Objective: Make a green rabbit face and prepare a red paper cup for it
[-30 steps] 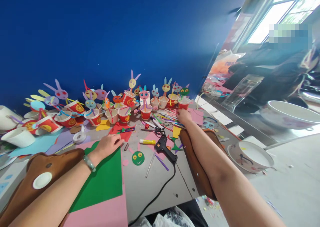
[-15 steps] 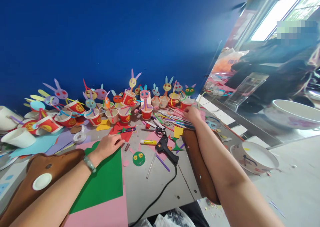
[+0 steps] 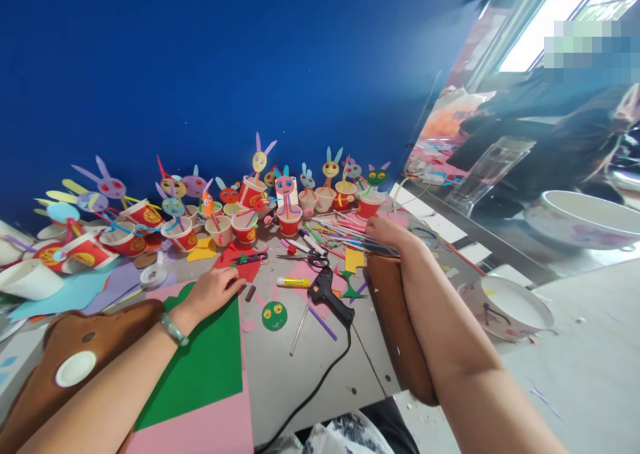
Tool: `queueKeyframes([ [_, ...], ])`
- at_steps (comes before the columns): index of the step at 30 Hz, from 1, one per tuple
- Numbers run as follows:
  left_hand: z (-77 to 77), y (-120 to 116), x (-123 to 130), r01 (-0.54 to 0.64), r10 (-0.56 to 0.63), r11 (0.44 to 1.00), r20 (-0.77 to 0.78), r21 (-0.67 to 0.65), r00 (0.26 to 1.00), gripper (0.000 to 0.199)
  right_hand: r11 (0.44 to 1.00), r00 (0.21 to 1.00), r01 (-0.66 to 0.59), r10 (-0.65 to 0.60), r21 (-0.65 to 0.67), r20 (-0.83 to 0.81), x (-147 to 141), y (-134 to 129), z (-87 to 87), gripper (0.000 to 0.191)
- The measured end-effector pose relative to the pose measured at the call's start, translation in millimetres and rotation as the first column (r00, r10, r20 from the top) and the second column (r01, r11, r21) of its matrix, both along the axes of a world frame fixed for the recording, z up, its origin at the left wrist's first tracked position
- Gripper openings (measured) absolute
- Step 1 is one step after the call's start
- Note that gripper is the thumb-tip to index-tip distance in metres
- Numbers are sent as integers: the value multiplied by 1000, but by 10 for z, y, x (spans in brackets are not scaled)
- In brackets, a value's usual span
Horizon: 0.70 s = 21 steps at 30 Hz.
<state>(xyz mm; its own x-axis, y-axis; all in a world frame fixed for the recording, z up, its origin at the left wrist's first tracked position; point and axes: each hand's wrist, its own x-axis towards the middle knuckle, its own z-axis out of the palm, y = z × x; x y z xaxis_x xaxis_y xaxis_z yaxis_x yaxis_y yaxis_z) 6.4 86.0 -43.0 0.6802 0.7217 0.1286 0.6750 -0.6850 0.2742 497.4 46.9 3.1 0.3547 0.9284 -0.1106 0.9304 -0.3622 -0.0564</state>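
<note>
My left hand (image 3: 214, 290) rests with loosely bent fingers at the top edge of a green paper sheet (image 3: 205, 361), holding nothing. A red paper piece (image 3: 239, 265) lies just beyond its fingertips. My right hand (image 3: 389, 233) reaches to a pile of coloured pipe cleaners (image 3: 345, 231), its fingers closed on some at the right end; the fingertips are partly hidden. Between my hands lie a black glue gun (image 3: 330, 297), a clear glue stick (image 3: 299, 329), a yellow tube (image 3: 293, 282), scissors (image 3: 318, 261) and a green paper face with yellow eyes (image 3: 274, 316).
Paper cups (image 3: 289, 225) with paper animal heads line the blue wall (image 3: 225, 61). Brown cushions (image 3: 403, 334) lie under both forearms. The glue gun's cord (image 3: 320, 382) runs to the front edge. A floral bowl (image 3: 583, 231) and a person (image 3: 565, 117) are at right.
The view has shifted slightly, so everything sits a little further left. My right hand has moved slightly at the pipe cleaners; my left hand stays resting.
</note>
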Motion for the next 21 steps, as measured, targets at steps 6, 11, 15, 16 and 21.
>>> queueKeyframes([
  [6,-14,-2,-6,6,-6,1000,35,0,999,31,999,999,-32,34,-42,40,51,-67,-13,22],
  [11,-37,-1,-9,2,-3,1000,42,20,999,30,998,996,-42,45,-46,72,39,-11,-66,25],
  [15,-40,1,-6,6,-7,1000,46,23,999,30,994,992,-90,94,-54,83,14,14,-103,30],
  [16,-37,0,-4,8,-9,1000,46,20,999,30,994,991,-98,103,-57,86,10,13,-106,31],
  [21,-33,-4,0,7,-8,1000,42,18,999,32,992,988,-108,115,-67,100,1,-14,-87,34],
])
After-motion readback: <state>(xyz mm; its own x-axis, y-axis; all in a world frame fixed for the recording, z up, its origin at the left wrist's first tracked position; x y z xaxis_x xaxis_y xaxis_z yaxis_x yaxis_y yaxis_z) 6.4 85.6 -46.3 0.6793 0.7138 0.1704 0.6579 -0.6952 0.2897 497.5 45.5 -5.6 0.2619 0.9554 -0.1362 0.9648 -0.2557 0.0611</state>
